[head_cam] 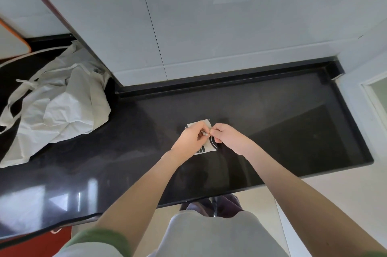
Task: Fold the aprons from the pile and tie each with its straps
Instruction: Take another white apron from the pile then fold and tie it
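A small folded white apron [206, 124] with a black curved print lies in the middle of the black countertop [282, 122], mostly hidden under my hands. My left hand [191, 137] and my right hand [227, 136] meet just above it, and each pinches the thin strap [206, 134] between its fingertips. At the left of the counter sits a crumpled pile of white aprons [56, 108], its long straps trailing over the dark surface.
A white tiled wall [209, 26] rises behind the counter. An orange-edged board [12, 41] stands at the far left. The counter's front edge runs under my forearms, with pale floor and a red mat [37, 242] below.
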A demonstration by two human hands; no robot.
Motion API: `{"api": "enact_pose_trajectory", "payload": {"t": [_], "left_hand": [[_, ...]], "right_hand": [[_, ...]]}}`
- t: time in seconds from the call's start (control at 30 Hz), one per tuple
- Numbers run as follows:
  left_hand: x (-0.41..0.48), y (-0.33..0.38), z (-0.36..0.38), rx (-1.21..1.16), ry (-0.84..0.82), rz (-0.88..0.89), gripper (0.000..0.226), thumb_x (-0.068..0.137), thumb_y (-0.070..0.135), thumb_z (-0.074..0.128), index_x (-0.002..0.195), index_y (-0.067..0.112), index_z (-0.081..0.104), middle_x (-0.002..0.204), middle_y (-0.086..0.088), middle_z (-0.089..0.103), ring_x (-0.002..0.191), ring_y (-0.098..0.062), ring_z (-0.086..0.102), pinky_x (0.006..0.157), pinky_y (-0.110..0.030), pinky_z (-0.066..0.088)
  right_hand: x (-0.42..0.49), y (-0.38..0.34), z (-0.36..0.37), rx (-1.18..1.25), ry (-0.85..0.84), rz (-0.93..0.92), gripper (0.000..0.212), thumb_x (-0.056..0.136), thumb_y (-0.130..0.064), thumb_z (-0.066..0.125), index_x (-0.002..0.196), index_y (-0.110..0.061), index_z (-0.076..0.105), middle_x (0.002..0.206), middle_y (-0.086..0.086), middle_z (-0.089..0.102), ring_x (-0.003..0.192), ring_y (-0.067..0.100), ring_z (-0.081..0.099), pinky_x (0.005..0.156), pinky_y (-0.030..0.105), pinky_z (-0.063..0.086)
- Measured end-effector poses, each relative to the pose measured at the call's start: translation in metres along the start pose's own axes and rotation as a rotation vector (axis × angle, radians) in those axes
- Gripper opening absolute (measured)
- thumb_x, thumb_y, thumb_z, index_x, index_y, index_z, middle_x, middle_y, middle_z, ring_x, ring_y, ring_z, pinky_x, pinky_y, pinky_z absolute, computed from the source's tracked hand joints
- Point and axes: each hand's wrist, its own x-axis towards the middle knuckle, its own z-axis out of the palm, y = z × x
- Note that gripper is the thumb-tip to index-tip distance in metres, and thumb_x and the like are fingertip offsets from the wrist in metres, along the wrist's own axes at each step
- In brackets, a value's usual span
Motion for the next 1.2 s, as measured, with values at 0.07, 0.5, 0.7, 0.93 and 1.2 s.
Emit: {"api": "enact_pose_trajectory", "payload": {"t": [0.07,0.5,0.7,0.93,1.2], "left_hand": [[0.001,0.002,0.000,0.068,-0.002,0.038,0.006,0.096,0.011,0.053,0.094,0.017,0.055,0.090,-0.006,0.062,0.078,-0.021,0.060,0.070,-0.021,0.044],[0.020,0.006,-0.005,0.682,-0.204,0.270,0.020,0.100,0.026,0.043,0.114,0.011,0.042,0.078,0.009,0.038,0.062,-0.007,0.037,0.054,-0.018,0.029],[0.013,0.009,-0.012,1.512,-0.496,0.425,0.022,0.093,0.018,0.040,0.072,0.015,0.042,0.067,0.006,0.031,0.061,-0.015,0.024,0.065,-0.032,0.022],[0.010,0.003,-0.004,1.805,-0.312,0.555,0.018,0.086,0.010,0.030,0.070,0.012,0.038,0.070,-0.001,0.027,0.078,-0.011,0.031,0.070,-0.023,0.029],[0.015,0.014,-0.011,0.473,-0.216,0.057,0.004,0.103,0.018,0.041,0.106,0.018,0.039,0.078,0.011,0.036,0.061,-0.007,0.039,0.052,-0.012,0.033]], "right_hand": [[-0.001,0.001,0.002,0.008,0.027,0.003,0.018,0.102,-0.023,0.042,0.096,-0.012,0.055,0.074,-0.002,0.051,0.072,0.010,0.043,0.073,0.026,0.037],[-0.008,0.009,0.012,0.155,0.152,-0.025,0.016,0.102,-0.023,0.045,0.088,-0.018,0.052,0.081,-0.002,0.054,0.076,0.009,0.050,0.073,0.021,0.041],[-0.004,0.003,0.007,0.213,0.121,-0.033,0.018,0.102,-0.019,0.044,0.089,-0.010,0.054,0.070,0.000,0.048,0.065,0.008,0.042,0.064,0.019,0.037],[0.006,-0.004,0.005,0.092,0.163,0.066,0.031,0.099,-0.020,0.041,0.095,0.003,0.061,0.084,0.008,0.057,0.072,0.021,0.057,0.072,0.030,0.049],[0.008,-0.010,0.004,0.217,0.173,0.180,0.029,0.096,-0.030,0.055,0.084,-0.005,0.065,0.070,0.005,0.049,0.062,0.015,0.044,0.065,0.028,0.041]]}}
